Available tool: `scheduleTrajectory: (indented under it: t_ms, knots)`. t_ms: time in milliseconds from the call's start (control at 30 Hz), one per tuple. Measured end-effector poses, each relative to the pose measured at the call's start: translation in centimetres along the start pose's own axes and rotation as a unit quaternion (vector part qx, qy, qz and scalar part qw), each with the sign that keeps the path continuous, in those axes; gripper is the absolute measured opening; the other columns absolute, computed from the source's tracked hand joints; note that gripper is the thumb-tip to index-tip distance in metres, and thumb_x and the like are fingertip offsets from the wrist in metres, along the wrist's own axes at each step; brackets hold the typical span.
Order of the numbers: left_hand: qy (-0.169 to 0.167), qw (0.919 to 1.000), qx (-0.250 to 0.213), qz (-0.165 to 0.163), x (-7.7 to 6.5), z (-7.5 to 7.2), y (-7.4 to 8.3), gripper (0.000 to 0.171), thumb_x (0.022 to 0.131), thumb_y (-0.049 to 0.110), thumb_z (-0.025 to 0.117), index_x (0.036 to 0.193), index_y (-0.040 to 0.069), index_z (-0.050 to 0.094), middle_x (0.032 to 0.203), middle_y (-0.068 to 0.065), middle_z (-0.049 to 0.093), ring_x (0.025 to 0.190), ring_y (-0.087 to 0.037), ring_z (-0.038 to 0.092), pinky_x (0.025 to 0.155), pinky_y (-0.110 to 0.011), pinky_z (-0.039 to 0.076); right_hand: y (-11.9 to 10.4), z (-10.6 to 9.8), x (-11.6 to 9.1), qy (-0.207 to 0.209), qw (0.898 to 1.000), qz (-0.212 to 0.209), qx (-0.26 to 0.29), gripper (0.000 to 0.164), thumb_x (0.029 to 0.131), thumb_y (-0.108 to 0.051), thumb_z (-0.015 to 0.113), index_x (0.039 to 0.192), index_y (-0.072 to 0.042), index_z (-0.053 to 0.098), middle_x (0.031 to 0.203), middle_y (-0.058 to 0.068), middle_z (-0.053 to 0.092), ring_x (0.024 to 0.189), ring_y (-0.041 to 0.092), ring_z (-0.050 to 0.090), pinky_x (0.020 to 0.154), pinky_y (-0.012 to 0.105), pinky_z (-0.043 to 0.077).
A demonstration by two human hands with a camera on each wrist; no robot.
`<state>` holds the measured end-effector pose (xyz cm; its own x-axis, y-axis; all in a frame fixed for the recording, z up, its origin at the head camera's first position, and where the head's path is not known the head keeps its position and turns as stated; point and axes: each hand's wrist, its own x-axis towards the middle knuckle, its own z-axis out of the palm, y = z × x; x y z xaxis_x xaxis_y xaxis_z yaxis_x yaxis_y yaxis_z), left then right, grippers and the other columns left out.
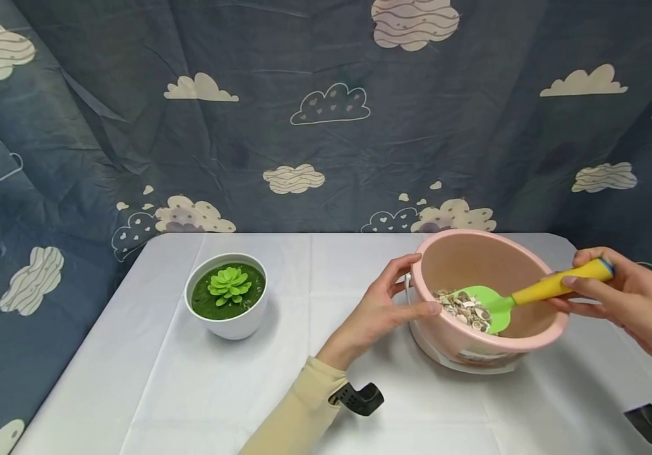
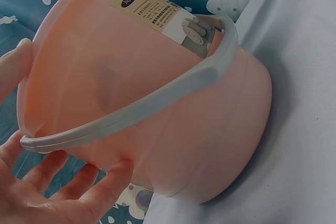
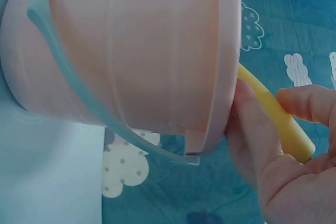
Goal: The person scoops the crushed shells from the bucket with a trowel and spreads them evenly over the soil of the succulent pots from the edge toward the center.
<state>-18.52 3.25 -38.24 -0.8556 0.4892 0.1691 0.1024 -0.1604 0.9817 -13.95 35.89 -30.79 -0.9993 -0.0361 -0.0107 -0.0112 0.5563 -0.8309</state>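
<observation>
A pink bucket [image 1: 436, 338] is tilted on the table, its mouth leaning toward the near left. Small shells [image 1: 462, 313] lie heaped inside against the near left wall. My left hand [image 1: 377, 309] grips the bucket's left rim, thumb over the edge and fingers spread along the outside, as the left wrist view shows. In my right hand [image 1: 627, 294] is a toy shovel [image 1: 550, 285] held by its yellow handle, its green blade among the shells. The right fingers also lie close against the bucket's right rim. The white bail handle [image 2: 152, 108] hangs down outside.
A white pot [image 1: 249, 322] with a green artificial succulent [image 1: 229, 285] stands left of the bucket on the white-covered table [image 1: 189, 392]. Behind hangs a dark blue curtain [image 1: 303, 57] with cloud prints. A paper label [image 2: 163, 14] is on the bucket's outside.
</observation>
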Motion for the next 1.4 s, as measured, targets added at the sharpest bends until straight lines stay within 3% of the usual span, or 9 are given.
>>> scheduleTrajectory:
  t_ms: [233,333,433,500,667,767,933,1200,1400]
  knots:
    - [-0.001,1.0000,0.003,-0.001,0.0,0.0,-0.1,0.070,0.084,0.014,0.078,0.144,0.030,0.046,0.141,0.013,0.046,0.118,-0.010,0.049,0.097,-0.033,0.043,1.2,0.2,-0.5,0.021,0.999,-0.027,0.032,0.014,0.103,-0.005,0.047,0.112,-0.005,0.036,0.102,-0.002,0.049,0.082,0.003,0.065,0.066,0.030,0.057]
    - [0.002,1.0000,0.003,0.001,0.0,0.0,-0.1,0.070,0.083,0.014,0.078,0.144,0.030,0.047,0.141,0.013,0.046,0.117,-0.009,0.050,0.096,-0.032,0.044,1.4,0.2,-0.7,0.030,0.995,-0.037,0.084,0.016,0.102,-0.005,0.049,0.113,-0.006,0.037,0.103,-0.001,0.052,0.083,0.004,0.067,0.065,0.031,0.057]
    - [0.002,1.0000,0.003,0.002,0.1,0.0,0.0,0.071,0.083,0.014,0.079,0.144,0.029,0.046,0.143,0.011,0.046,0.117,-0.008,0.050,0.097,-0.033,0.043,1.3,0.5,-0.9,0.050,0.987,-0.045,0.149,0.018,0.101,-0.004,0.052,0.113,-0.006,0.039,0.103,-0.001,0.054,0.083,0.004,0.067,0.063,0.031,0.057]
    - [0.000,1.0000,0.004,0.003,0.1,-0.1,0.0,0.071,0.083,0.015,0.078,0.145,0.029,0.045,0.144,0.009,0.046,0.118,-0.010,0.050,0.097,-0.034,0.043,1.2,0.8,-1.1,0.064,0.975,-0.048,0.205,0.021,0.099,-0.001,0.055,0.112,-0.006,0.040,0.101,-0.002,0.058,0.082,0.005,0.068,0.062,0.030,0.057]
    - [-0.002,0.9999,0.010,0.004,0.1,-0.2,0.0,0.072,0.083,0.016,0.078,0.145,0.028,0.045,0.145,0.008,0.045,0.118,-0.011,0.049,0.097,-0.034,0.043,1.3,1.3,-1.4,0.100,0.956,-0.049,0.273,0.023,0.097,0.004,0.056,0.111,-0.006,0.041,0.102,-0.001,0.056,0.077,0.008,0.070,0.058,0.030,0.056]
    - [-0.003,0.9999,0.012,0.003,0.1,-0.2,0.0,0.072,0.083,0.017,0.078,0.146,0.028,0.044,0.145,0.008,0.045,0.118,-0.009,0.049,0.098,-0.036,0.042,1.6,1.4,-1.5,0.121,0.954,-0.036,0.272,0.022,0.098,0.000,0.056,0.110,-0.010,0.041,0.099,-0.006,0.058,0.072,0.008,0.070,0.057,0.028,0.056]
    - [-0.003,0.9999,0.012,0.001,0.1,-0.2,-0.2,0.072,0.084,0.018,0.078,0.146,0.028,0.044,0.145,0.008,0.045,0.118,-0.008,0.048,0.099,-0.035,0.042,2.2,1.2,-1.6,0.140,0.943,-0.012,0.303,0.022,0.098,-0.005,0.057,0.110,-0.013,0.040,0.092,-0.006,0.059,0.069,0.008,0.070,0.057,0.027,0.056]
    - [0.001,1.0000,0.008,0.000,0.1,0.0,-0.2,0.071,0.083,0.018,0.078,0.144,0.032,0.046,0.141,0.013,0.047,0.118,-0.008,0.049,0.102,-0.042,0.041,2.2,1.0,-2.0,0.146,0.935,-0.007,0.324,0.023,0.099,0.000,0.054,0.110,-0.015,0.039,0.091,-0.003,0.057,0.068,0.008,0.069,0.055,0.028,0.056]
    - [0.005,0.9999,0.011,0.003,0.0,0.0,-0.2,0.070,0.083,0.018,0.078,0.143,0.034,0.047,0.139,0.016,0.047,0.119,-0.008,0.048,0.100,-0.033,0.041,2.1,1.0,-2.1,0.149,0.934,-0.005,0.326,0.025,0.098,-0.002,0.056,0.111,-0.017,0.040,0.090,-0.006,0.059,0.068,0.008,0.069,0.055,0.026,0.055]
